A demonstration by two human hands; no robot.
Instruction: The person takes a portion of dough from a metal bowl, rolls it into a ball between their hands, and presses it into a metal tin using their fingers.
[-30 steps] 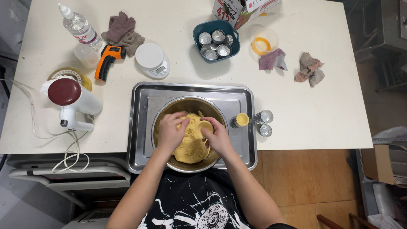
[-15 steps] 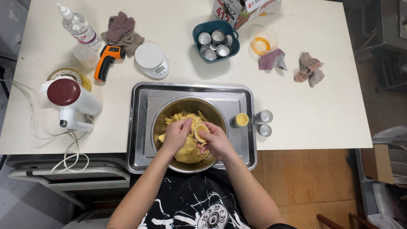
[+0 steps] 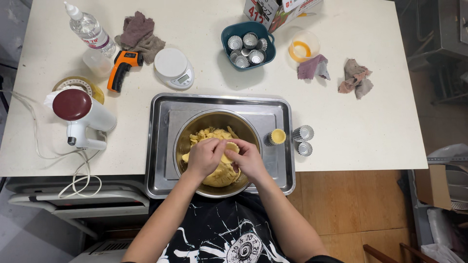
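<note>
My 2 hands meet over 1 steel mixing bowl, which sits in 1 steel tray at the near edge of the white table. My left hand and my right hand are both curled, fingers bent in, and between them they pinch 1 small round piece of yellow dough, held just above the big lump of dough that fills the bowl. Whether the small piece sits in a tin, I cannot tell.

On the tray, just right of the bowl, stands 1 fluted tin filled with dough. Beside the tray's right edge lie 2 empty fluted tins. Further back, 1 teal tub holds about 6 more tins; the exact count is hard to make out.

To the left I see 1 hand mixer with a dark red top, 1 orange infrared thermometer, 1 round white scale, 1 clear squeeze bottle and 1 brownish cloth. To the right are 1 clear cup with an orange ring in it, and 2 crumpled cloths, 1 purple and 1 grey-pink. 1 printed carton stands at the far edge.
</note>
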